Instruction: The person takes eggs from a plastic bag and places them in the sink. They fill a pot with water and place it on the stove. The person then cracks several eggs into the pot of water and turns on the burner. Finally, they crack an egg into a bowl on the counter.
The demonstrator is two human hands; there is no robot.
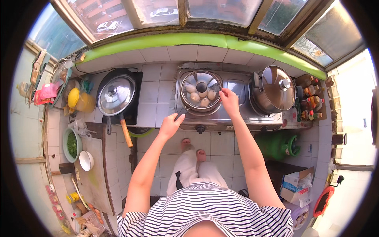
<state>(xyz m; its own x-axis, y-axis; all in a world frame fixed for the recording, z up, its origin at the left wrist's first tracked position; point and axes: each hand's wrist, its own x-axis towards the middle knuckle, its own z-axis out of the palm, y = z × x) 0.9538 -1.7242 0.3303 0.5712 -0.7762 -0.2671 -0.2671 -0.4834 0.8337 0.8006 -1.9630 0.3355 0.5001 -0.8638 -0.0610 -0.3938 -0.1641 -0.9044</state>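
Note:
A small saucepan [204, 109] stands on the left burner of a steel gas stove [235, 114]. Its glass lid [194, 79] has a dark round knob [201, 87], and several eggs [204, 102] show through it. My left hand [170, 126] is closed around the pan's dark handle [182, 112] at the front left. With thumb and fingers, my right hand [229, 99] pinches the right side of the pan at the rim; whether it grips the lid edge or a side grip beneath is hidden by the fingers.
To the right stands a big lidded pot [272, 91], with sauce bottles [311, 100] beyond. A covered frying pan [117, 99] sits at left, its wooden handle [126, 133] jutting past the counter. Below are a green gas cylinder [278, 145] and a side table [91, 177] bearing a bowl [86, 161].

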